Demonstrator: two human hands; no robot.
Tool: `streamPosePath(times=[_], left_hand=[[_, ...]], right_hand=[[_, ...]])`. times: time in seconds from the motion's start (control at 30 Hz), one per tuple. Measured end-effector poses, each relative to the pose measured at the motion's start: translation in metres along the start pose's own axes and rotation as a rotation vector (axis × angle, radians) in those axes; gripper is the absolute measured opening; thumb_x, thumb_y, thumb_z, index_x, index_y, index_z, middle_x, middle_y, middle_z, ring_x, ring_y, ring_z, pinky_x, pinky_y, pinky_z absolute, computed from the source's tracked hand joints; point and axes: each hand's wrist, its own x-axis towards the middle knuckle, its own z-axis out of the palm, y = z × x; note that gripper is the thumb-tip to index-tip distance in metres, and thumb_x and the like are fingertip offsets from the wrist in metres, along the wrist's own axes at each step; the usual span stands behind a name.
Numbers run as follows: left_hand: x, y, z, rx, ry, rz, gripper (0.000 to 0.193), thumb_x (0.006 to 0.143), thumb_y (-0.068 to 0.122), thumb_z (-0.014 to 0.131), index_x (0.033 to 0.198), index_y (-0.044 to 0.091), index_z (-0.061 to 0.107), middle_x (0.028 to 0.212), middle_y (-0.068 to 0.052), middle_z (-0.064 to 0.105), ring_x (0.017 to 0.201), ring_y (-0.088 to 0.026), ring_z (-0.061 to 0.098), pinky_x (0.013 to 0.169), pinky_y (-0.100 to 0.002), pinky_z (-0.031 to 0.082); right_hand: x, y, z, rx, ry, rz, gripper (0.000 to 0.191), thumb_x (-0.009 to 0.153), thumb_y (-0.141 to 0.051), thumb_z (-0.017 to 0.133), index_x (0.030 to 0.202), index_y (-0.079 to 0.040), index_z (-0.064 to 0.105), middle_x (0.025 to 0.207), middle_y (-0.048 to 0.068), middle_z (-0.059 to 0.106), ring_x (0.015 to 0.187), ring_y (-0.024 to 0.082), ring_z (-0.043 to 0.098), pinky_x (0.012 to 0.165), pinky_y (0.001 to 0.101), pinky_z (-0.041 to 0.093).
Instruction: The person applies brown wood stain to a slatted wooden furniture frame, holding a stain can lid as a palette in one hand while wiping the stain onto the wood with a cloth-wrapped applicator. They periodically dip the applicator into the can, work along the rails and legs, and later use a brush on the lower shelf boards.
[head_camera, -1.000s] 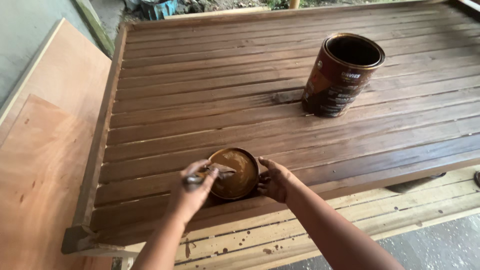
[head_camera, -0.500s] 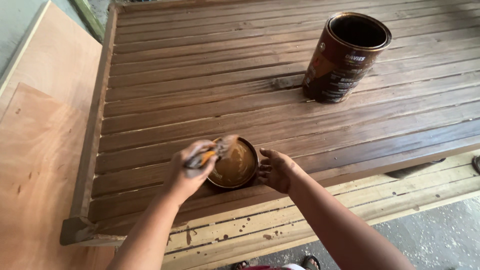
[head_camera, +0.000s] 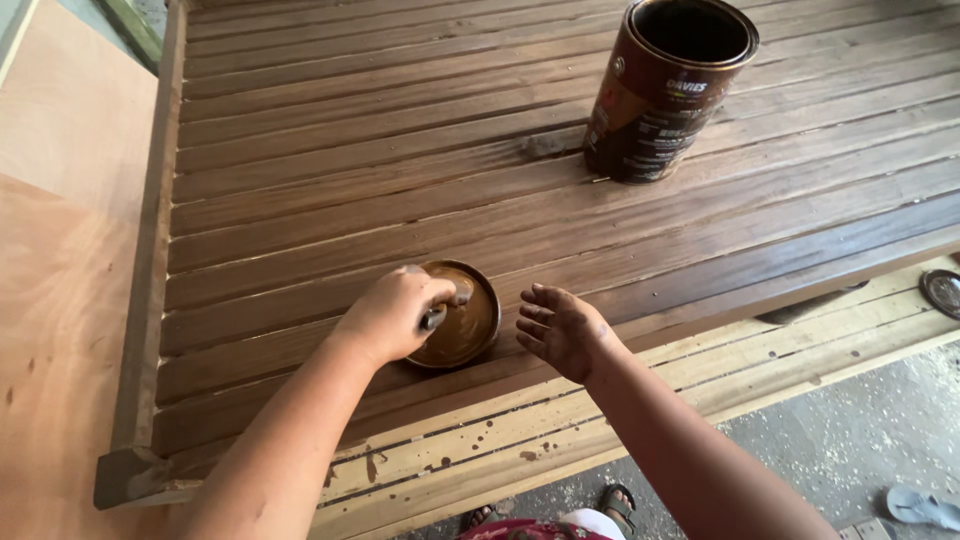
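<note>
Nearest me, my right hand (head_camera: 562, 330) hovers just beside the small round dish of brown stain (head_camera: 458, 322), fingers spread apart and holding nothing, palm turned toward the dish, probably ready to steady it. My left hand (head_camera: 395, 315) is closed in a fist around a brush handle (head_camera: 434, 318), knuckles up, with the working end down inside the dish; the bristles are hidden under the fingers, so I can't tell how loaded they are. The dish sits on the slatted wooden panel (head_camera: 350, 150), close to its near edge, likely kept there so the stain stays within easy reach. The slats around it look dark and coated. Below that edge runs pale bare wood (head_camera: 700, 370) with brown drips on it. Farther back and to the right, an open dark paint can (head_camera: 668, 88) stands upright on the slats, well apart from both hands, lid off. What seems to be its lid (head_camera: 942, 292) lies at the far right edge. A plywood sheet (head_camera: 60, 300) lies flat along the left side.
</note>
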Motion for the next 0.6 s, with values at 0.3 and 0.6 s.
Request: streamPosePath(times=[0.3,0.6], left_hand=[[0.024,0.025,-0.020,0.051,-0.274,-0.133,0.034,0.075,-0.002,0.076,0.103,0.017,0.075,0.103,-0.005,0.075,0.100,-0.027,0.069,0.086,-0.041,0.057],[-0.002,0.013,-0.048,-0.133,-0.155,-0.280,0.023,0.090,0.012,0.071,0.110,0.024,0.074,0.093,-0.002,0.078,0.078,-0.018,0.073,0.071,-0.036,0.061]], right_hand=[[-0.006,0.001,-0.002,0.064,-0.068,0.018,0.024,0.098,-0.033,0.055,0.108,-0.012,0.062,0.105,0.005,0.060,0.101,0.024,0.057,0.092,0.0475,0.053],[-0.030,-0.003,0.002,0.058,-0.092,0.021,0.022,0.100,-0.034,0.052,0.103,-0.015,0.063,0.106,0.004,0.064,0.105,0.024,0.059,0.097,0.0513,0.053]])
